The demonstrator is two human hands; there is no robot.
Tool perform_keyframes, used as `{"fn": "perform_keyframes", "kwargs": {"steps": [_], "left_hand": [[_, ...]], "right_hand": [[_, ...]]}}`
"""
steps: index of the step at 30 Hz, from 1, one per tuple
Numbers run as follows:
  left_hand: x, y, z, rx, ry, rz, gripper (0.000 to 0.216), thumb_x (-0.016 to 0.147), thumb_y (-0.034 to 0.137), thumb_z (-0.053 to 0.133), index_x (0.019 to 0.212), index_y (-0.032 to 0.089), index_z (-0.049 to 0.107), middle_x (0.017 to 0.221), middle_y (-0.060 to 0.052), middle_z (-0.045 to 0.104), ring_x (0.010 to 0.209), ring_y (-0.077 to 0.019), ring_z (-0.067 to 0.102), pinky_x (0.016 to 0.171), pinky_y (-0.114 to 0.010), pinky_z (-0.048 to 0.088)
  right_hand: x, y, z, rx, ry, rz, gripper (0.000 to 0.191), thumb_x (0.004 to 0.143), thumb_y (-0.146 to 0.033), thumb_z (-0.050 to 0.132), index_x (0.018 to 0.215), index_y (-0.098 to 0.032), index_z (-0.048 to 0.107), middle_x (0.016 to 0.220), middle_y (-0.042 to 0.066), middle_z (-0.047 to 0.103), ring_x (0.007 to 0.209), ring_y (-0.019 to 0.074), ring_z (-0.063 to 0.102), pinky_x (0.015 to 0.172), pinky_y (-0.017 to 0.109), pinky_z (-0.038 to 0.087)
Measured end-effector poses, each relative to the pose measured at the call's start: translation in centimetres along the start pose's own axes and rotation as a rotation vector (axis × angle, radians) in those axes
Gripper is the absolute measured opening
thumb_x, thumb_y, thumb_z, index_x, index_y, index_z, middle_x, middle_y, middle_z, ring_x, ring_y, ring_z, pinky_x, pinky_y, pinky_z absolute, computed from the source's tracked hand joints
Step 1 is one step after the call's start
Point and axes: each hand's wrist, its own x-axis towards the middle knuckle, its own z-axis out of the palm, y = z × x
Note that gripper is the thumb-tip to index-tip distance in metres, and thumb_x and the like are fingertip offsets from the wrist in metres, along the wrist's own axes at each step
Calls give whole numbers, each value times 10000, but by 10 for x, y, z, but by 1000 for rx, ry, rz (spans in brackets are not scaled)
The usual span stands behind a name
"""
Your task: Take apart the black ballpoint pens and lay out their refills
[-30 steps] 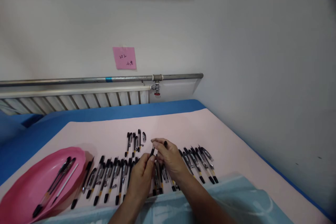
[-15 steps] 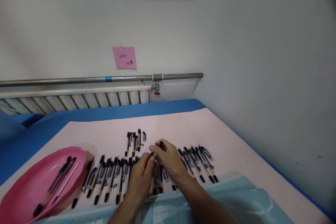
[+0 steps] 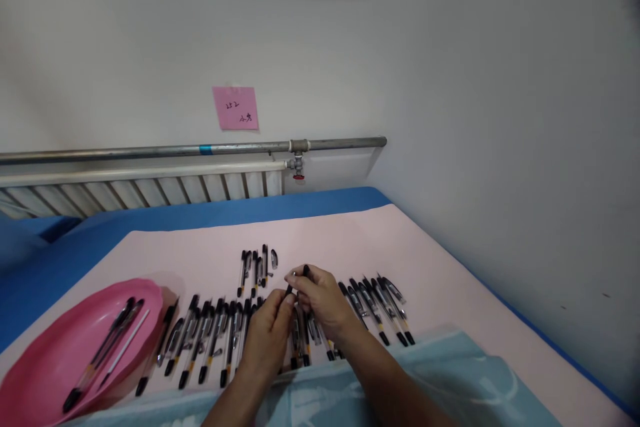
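Pink dish (image 3: 55, 360) on the left, then a row of pens (image 3: 211, 340). Left hand (image 3: 267, 328)'s grip is pinched closed on a black pen part (image 3: 289, 290) between the hands, right hand (image 3: 324, 297)'s grip bunched round a dark piece (image 3: 306, 270); more pens past it.

Pens (image 3: 229, 340) lie on the table (image 3: 340, 233) left of the left grip (image 3: 269, 328), beyond it, and right of the right grip (image 3: 325, 300). Farther left sits a dish (image 3: 65, 350) holding more; far beyond, a radiator (image 3: 189, 189).
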Motion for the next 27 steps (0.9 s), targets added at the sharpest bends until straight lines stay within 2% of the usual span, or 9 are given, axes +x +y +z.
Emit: {"fn": "perform_keyframes", "kwargs": {"steps": [4, 9, 13, 19, 24, 27], "left_hand": [[0, 2, -1, -9, -10, -14, 287, 794, 440, 428, 666, 191, 491, 561, 46, 412, 529, -112, 368, 504, -210, 301], [-1, 3, 0, -35, -9, -10, 289, 782, 445, 445, 665, 188, 502, 572, 40, 429, 538, -114, 378, 514, -214, 307], [-3, 2, 2, 16, -83, -49, 278, 796, 430, 423, 668, 189, 480, 534, 59, 357, 508, -104, 337, 488, -210, 271], [-2, -1, 0, 99, -146, -41, 270, 792, 404, 432, 619, 197, 426, 533, 60, 364, 510, -103, 336, 494, -211, 254], [3, -2, -9, 72, -128, -30, 277, 773, 411, 462, 603, 192, 452, 529, 54, 391, 519, -105, 369, 504, -210, 276], [7, -3, -14, -47, -53, -105, 278, 756, 448, 481, 650, 191, 478, 501, 72, 359, 459, -84, 331, 462, -196, 254]], "right_hand": [[-1, 0, 1, 31, 16, 14, 202, 679, -336, 599, 762, -155, 568, 486, -81, 362, 396, 46, 279, 389, 189, 243], [0, 2, 0, -100, 75, -78, 187, 659, -319, 624, 635, -164, 523, 497, -72, 417, 426, 52, 344, 400, 185, 271], [8, 1, -6, 52, 220, -120, 191, 664, -332, 608, 685, -158, 531, 480, -88, 374, 367, 36, 296, 358, 182, 242], [24, -6, -21, 227, 422, -217, 204, 620, -295, 640, 677, -162, 496, 572, -63, 475, 342, 11, 273, 318, 175, 196], [32, -16, -49, 339, 586, -332, 229, 613, -293, 634, 682, -180, 447, 594, -81, 443, 368, 7, 273, 342, 175, 229], [31, -19, -55, 375, 562, -298, 245, 605, -286, 637, 692, -180, 433, 612, -83, 444, 373, -3, 257, 350, 163, 237]]}}
